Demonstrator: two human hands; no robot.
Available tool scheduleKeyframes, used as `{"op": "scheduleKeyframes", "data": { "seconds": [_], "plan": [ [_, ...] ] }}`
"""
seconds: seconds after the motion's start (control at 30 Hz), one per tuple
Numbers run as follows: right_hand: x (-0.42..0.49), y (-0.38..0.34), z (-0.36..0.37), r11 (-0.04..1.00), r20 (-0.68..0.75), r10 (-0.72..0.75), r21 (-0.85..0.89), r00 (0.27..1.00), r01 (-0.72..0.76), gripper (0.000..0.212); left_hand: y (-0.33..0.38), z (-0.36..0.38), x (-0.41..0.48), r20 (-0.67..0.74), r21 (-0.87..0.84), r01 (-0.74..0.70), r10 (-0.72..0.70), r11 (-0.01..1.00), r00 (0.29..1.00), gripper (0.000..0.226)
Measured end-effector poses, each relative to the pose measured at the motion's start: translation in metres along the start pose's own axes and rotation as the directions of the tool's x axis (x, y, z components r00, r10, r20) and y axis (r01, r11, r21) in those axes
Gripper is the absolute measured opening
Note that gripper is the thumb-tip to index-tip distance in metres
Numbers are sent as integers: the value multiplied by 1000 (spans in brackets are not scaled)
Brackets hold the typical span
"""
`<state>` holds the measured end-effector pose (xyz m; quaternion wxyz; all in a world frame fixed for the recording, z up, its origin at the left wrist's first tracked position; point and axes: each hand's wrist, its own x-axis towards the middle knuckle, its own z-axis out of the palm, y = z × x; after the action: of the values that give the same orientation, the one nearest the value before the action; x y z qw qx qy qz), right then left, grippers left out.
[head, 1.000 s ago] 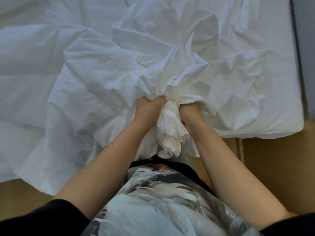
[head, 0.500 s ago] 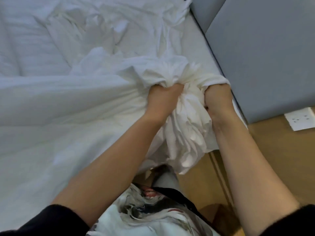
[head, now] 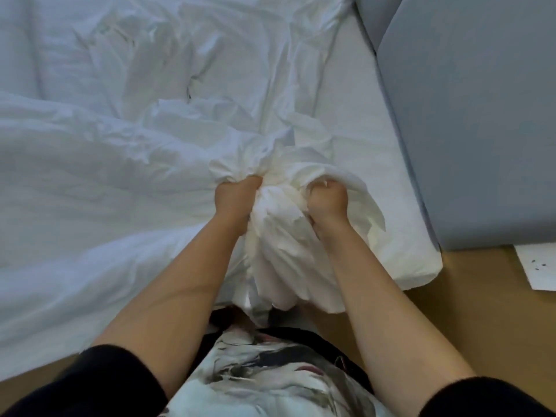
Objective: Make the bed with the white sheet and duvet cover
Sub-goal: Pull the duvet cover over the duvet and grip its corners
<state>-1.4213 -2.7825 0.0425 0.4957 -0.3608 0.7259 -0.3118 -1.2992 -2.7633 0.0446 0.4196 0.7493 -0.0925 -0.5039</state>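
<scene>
A bunched wad of white duvet cover (head: 282,236) hangs over the bed's near edge, close to the corner by the headboard. My left hand (head: 234,200) grips the wad on its left side. My right hand (head: 328,203) grips it on the right, fingers buried in the cloth. The rest of the crumpled duvet cover (head: 210,70) spreads away across the mattress. A puffy white duvet (head: 90,182) lies to the left. The white sheet (head: 376,158) covers the mattress at the right.
A grey padded headboard (head: 469,115) stands along the right of the bed. The wooden floor (head: 469,320) lies below the mattress corner, with a white socket plate (head: 538,269) at the far right. My patterned top fills the bottom middle.
The view swung from the bed's foot end to the headboard corner. Both hands kept their grip and carried the bunched cover toward that corner, lowering it onto the mattress edge.
</scene>
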Motion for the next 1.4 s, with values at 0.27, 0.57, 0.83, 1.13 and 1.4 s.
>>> {"op": "scheduleKeyframes", "data": {
  "seconds": [0.27, 0.57, 0.83, 1.13, 1.4],
  "plan": [
    [10, -10, -13, 982, -6, 97, 162, 995, -95, 25, 21, -141, 55, -441, 417, 56, 148, 907, 885, 60],
    [-13, -7, 54, 959, 73, -106, -254, 992, 122, 35, 1, -103, 44, -69, 522, -86, 142, 849, 987, 106],
    [-30, -12, 66, 983, 91, -143, -101, 986, 152, 33, -16, -57, 9, 199, 416, -418, 367, 808, 909, 41],
    [-33, -10, 48, 944, -120, 279, 215, 953, -249, 43, 16, -169, 95, -138, 813, -147, 432, 563, 891, 54],
    [-48, -23, 58, 997, -22, 70, -29, 997, -71, 19, 3, -68, 31, 468, 711, -658, 532, 248, 706, 55]
  ]
}}
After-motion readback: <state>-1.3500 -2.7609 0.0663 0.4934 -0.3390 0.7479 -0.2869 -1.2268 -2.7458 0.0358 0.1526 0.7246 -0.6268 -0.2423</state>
